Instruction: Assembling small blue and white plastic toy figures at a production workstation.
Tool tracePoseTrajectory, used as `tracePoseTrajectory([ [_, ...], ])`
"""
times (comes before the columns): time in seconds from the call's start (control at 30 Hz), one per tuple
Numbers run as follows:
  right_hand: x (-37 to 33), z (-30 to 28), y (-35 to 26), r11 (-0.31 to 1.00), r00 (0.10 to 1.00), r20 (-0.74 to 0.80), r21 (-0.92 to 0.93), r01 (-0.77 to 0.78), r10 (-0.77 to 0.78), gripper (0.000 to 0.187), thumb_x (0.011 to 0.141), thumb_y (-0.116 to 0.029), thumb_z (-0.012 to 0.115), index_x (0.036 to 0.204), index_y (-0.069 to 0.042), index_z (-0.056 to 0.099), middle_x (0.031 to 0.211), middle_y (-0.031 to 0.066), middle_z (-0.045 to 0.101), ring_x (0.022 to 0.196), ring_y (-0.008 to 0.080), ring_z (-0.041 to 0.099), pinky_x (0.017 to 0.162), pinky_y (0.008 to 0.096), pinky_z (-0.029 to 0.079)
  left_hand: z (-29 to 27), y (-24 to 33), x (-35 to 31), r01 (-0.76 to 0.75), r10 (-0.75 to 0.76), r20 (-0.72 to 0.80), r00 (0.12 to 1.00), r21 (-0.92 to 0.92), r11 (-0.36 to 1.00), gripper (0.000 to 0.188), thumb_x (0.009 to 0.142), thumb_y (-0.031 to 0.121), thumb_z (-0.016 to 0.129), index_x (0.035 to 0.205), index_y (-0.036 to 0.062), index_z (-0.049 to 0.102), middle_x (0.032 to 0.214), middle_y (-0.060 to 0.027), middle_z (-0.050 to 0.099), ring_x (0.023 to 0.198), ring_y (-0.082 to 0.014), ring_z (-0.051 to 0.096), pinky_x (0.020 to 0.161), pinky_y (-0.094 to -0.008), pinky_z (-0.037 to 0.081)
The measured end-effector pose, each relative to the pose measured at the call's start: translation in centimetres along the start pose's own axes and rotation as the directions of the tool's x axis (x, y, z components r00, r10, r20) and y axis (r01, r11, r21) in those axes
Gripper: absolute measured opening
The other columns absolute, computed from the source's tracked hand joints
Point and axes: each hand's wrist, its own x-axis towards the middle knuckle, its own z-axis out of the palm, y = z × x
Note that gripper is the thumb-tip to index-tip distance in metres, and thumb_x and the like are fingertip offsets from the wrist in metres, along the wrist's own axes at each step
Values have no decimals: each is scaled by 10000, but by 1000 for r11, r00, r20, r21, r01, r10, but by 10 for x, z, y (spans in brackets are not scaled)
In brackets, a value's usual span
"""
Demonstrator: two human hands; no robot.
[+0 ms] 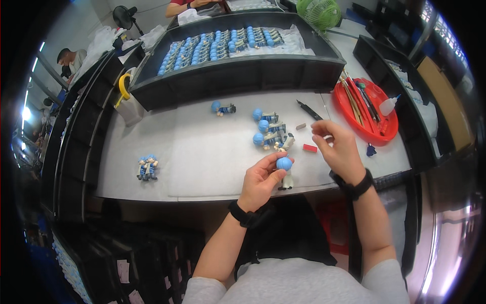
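Observation:
My left hand [259,183] is closed on a small figurine [284,164] with a round light-blue head and a pale body, held near the table's front edge. Its blue head shows between my thumb and fingers. Just beyond it lies a pale, dark-footed figurine [287,142]. My right hand [335,147] hovers to the right, fingers bent and thumb apart, with nothing visible in it. Beside it on the table are a red block [310,148] and a small brownish block [300,126]. Several blue-haired figurines [264,125] lie in a column ahead of my hands.
A large black tray [238,78] of figurines in rows stands at the back. On the right, a red basin [389,133] holds brushes and a small bottle [389,105]. A black pen-like tool [309,109] lies nearby. Two figurines [147,167] sit at left; another person works beyond.

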Motion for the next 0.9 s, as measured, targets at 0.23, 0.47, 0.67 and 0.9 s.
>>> tracePoseTrajectory([
  [0.23, 50, 16, 41, 823, 929, 355, -494, 282, -106, 179, 738, -57, 596, 905, 3, 625, 845, 172, 626, 785, 339, 599, 716, 403, 475, -1, -3, 4, 26, -27, 23, 999, 19, 999, 354, 879, 24, 514, 1219, -47, 444, 1135, -155, 570, 1047, -175, 541, 920, -288, 424],
  [0.47, 38, 0, 11, 959, 972, 234, -281, 49, 19, 94, 746, -57, 632, 788, 21, 600, 749, 151, 636, 692, 266, 624, 634, 334, 487, -5, -7, 3, 5, -5, 28, 1000, 3, 1000, 361, 876, -8, 504, 1230, -43, 445, 1145, -141, 560, 1020, -175, 550, 912, -293, 435],
  [0.67, -3, -7, 9, 984, 966, 210, 59, -166, 150, 124, 753, -62, 675, 812, 15, 597, 743, 62, 632, 666, 114, 596, 590, 245, 479, -3, -6, 3, 19, -19, 32, 999, 8, 1000, 368, 863, -36, 505, 1228, -38, 454, 1140, -131, 563, 1014, -165, 550, 912, -284, 430],
  [0.9, -27, 10, -4, 914, 962, 165, 311, -259, 216, 121, 784, -64, 662, 863, 10, 609, 798, 39, 625, 733, 87, 577, 648, 199, 463, -1, -5, 0, 59, -60, 9, 998, 38, 998, 378, 854, -46, 508, 1228, -39, 457, 1112, -111, 570, 995, -150, 550, 900, -270, 427],
])
